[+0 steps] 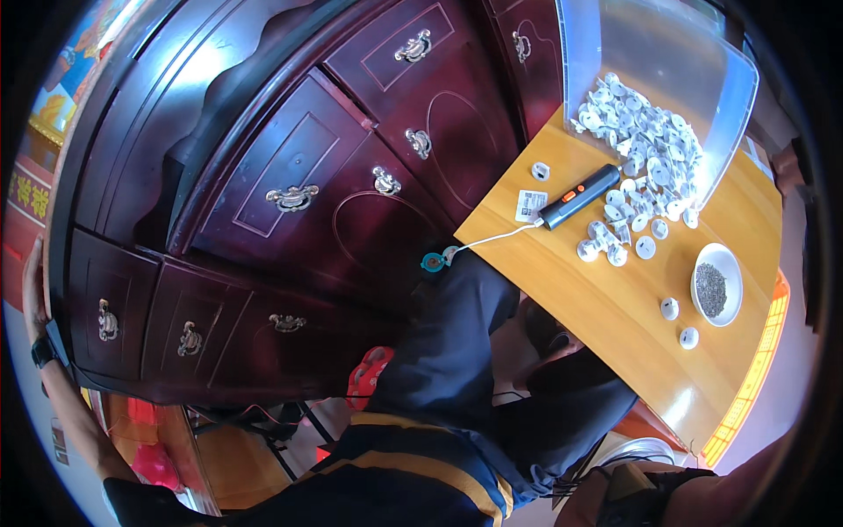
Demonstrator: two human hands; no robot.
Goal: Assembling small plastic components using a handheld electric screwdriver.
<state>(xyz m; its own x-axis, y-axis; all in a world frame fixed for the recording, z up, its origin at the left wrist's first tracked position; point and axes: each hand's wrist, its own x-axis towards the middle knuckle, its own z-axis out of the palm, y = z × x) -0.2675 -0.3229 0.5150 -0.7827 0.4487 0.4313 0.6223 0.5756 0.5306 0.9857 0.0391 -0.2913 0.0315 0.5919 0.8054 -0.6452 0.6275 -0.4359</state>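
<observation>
A striped shirt (pixel 404 470) lies nearest. The left hand (pixel 35 294), fingers extended, is at the dresser's (pixel 290 250) left edge; the right hand's state cannot be told.

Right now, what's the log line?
left hand: beside cabinet | right hand: unclear | table: black device, white parts, bowl of grey bits

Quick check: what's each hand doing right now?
Left hand: looks open beside the cabinet, nothing visibly held.
Right hand: not in view, cannot be told.
</observation>
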